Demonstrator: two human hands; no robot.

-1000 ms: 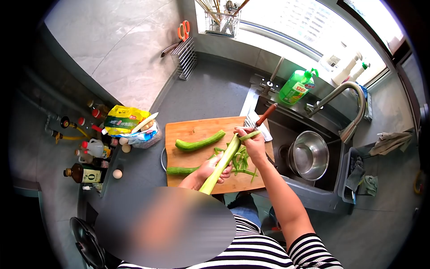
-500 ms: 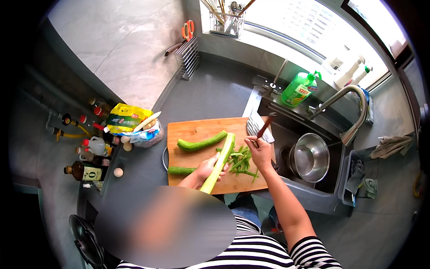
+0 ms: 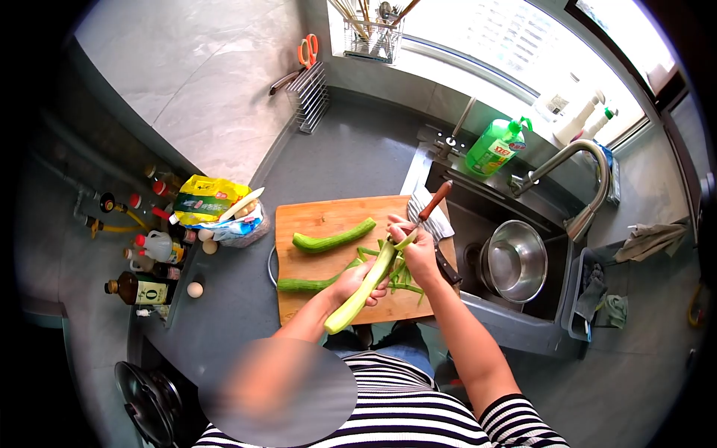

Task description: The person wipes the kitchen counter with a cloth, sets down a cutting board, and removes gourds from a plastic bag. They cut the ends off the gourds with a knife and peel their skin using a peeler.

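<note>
My left hand [image 3: 358,286] is closed round a long, mostly peeled pale green vegetable [image 3: 345,313], held tilted over the front of the wooden cutting board [image 3: 328,213]. My right hand [image 3: 417,250] grips a peeler [image 3: 435,200] with a reddish-brown handle at the vegetable's upper end, where a strip of peel curls. On the board lie one unpeeled green vegetable [image 3: 334,237], a second one [image 3: 301,285] partly behind my left hand, and peel strips [image 3: 407,278]. A dark-handled knife [image 3: 447,267] rests at the board's right edge, near a striped cloth-like item [image 3: 440,225].
Right of the board, a metal bowl [image 3: 515,261] sits in the sink [image 3: 478,201] under a faucet [image 3: 590,149]. Green soap bottle [image 3: 497,147] stands behind. At left are a yellow bag [image 3: 205,200], eggs [image 3: 195,290] and bottles [image 3: 146,288]. A knife rack [image 3: 309,97] stands at the back.
My right hand moved away from the vegetable's end, then came back to it with the peeler. The vegetable's lower end has come into fuller view.
</note>
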